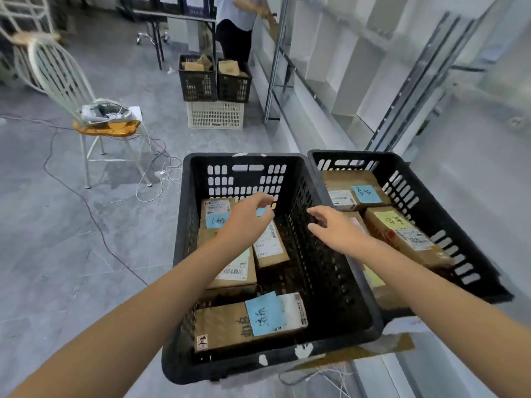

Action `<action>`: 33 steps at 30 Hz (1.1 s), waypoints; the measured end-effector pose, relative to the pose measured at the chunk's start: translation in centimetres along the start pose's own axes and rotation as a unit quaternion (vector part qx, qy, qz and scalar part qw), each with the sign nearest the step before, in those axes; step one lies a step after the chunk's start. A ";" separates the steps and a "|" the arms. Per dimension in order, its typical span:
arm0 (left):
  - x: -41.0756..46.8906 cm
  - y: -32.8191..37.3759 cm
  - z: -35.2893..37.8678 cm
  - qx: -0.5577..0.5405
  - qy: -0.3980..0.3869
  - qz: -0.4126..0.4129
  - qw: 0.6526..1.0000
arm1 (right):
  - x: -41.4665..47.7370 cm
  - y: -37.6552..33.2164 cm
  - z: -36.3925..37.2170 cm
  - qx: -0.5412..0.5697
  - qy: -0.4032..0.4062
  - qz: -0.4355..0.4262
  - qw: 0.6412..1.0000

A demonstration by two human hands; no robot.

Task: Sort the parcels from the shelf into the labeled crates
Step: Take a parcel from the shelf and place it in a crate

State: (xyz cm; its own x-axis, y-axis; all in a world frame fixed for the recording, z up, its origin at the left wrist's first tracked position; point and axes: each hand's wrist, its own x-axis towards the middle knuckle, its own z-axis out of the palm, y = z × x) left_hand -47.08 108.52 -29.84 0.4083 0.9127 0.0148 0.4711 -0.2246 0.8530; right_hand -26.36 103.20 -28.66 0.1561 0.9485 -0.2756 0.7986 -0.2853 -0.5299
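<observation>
Brown parcels (pixel 247 323) with blue notes lie in the black crate (pixel 184 225) beneath the left grip (pixel 250 216), fingers apart and empty. The right grip (pixel 336 228), likewise spread, hovers beside a second, loaded crate (pixel 402 191).

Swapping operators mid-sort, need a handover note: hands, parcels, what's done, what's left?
Hands: left hand open, holding nothing, over the left crate; right hand open, holding nothing, over that crate's right wall.
Parcels: several blue-noted parcels lie in the left crate; blue- and yellow-noted parcels lie in the right crate.
Done: those are crated.
Left: shelf is blurred; check it for more.
</observation>
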 end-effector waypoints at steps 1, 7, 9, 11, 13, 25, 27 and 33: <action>0.1 1.2 0.2 0.015 0.004 0.026 1.000 | -0.3 -0.4 -1.2 -0.015 0.025 -0.015 0.999; 1.1 6.8 0.3 0.150 -0.019 0.137 0.979 | -2.5 -1.0 -7.0 -0.078 0.112 -0.062 0.989; 1.5 8.5 0.5 0.198 -0.020 0.166 0.966 | -3.4 -0.6 -9.0 -0.089 0.134 -0.068 0.985; 1.8 10.5 1.2 0.234 -0.020 0.195 0.952 | -4.4 0.1 -11.1 -0.093 0.160 -0.067 0.980; 1.9 12.5 2.1 0.251 -0.022 0.220 0.942 | -5.6 1.1 -12.9 -0.100 0.185 -0.066 0.975; 2.8 26.6 11.0 0.248 -0.046 0.379 0.890 | -15.9 7.9 -23.7 -0.177 0.318 0.045 0.930; 2.6 29.3 12.9 0.230 -0.054 0.402 0.885 | -18.4 9.1 -25.4 -0.184 0.343 0.067 0.919; 0.4 37.0 18.6 0.169 -0.098 0.470 0.861 | -26.1 13.0 -29.5 -0.177 0.410 0.121 0.887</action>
State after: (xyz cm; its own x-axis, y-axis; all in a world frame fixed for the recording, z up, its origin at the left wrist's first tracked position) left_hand -14.95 94.19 -7.93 0.8420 0.2059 0.4986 0.0474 -0.9489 0.3119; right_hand -2.94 78.78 -4.69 0.6019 0.6881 0.4054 0.7938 -0.5710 -0.2094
